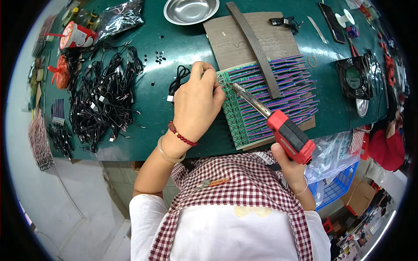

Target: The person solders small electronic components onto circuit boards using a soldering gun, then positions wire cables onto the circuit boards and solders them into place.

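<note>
My right hand (289, 163) grips the red handle of a soldering iron (278, 124); its metal tip rests on the top left corner of a row of small green circuit boards (237, 115). These lie overlapped on a brown board (237, 41), with purple and pink wires (296, 82) running off to the right. A dark flat bar (257, 48) lies across them. My left hand (196, 102) is closed with its fingertips pinching a thin wire at the boards' top left corner, next to the iron's tip. A black cable (178, 78) lies just left of this hand.
On the green table (174, 48) a big tangle of black cables (102, 98) lies at left, with a red can (76, 35) behind it. A steel bowl (190, 9) stands at the back, a small black fan (355, 78) at right. Blue crate (337, 185) below the table's right edge.
</note>
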